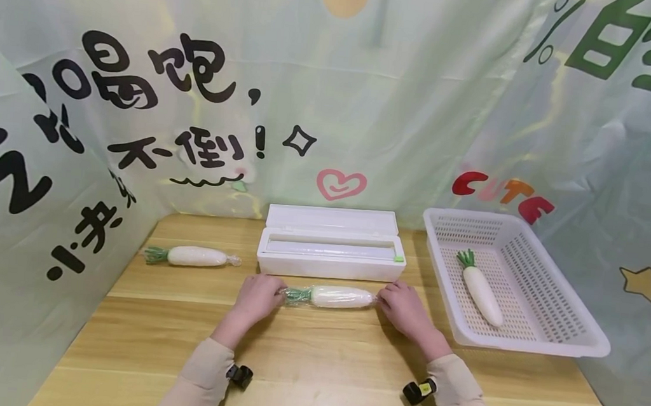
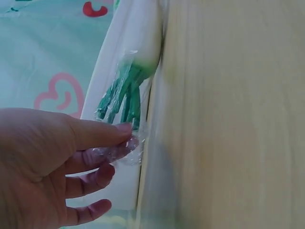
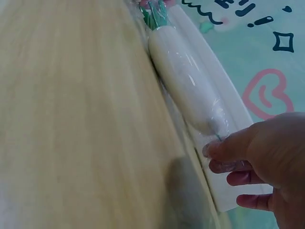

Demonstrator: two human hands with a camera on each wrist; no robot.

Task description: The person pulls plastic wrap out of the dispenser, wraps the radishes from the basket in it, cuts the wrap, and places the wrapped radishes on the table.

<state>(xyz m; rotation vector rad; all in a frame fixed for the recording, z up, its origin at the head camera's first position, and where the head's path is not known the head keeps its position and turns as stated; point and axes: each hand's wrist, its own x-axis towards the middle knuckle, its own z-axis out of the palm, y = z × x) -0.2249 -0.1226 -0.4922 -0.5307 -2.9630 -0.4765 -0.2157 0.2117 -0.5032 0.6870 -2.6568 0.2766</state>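
Pinching wrapped radish (image 1: 343, 297) by film ends (image 2: 139, 156) with left hand (image 1: 259, 295) and right hand (image 1: 403, 306), before white box (image 1: 330, 267), likely firm, slick (thin film, easily torn), best gripped mid-body.

1. Wrapped white radish (image 1: 332, 297), lower centre of frame, green end to the left; held at the ends by left hand (image 1: 257, 296) and right hand (image 1: 407, 309).
2. White box (image 1: 330, 268), lid (image 1: 331, 219) raised, directly above it in frame.
3. Second wrapped radish (image 1: 197, 257), left of centre.
4. White basket (image 1: 527, 344), lower right, one radish (image 1: 483, 295) inside.
5. Wooden table (image 1: 324, 368), across lower frame.
6. Printed backdrop (image 1: 414, 95), upper frame.
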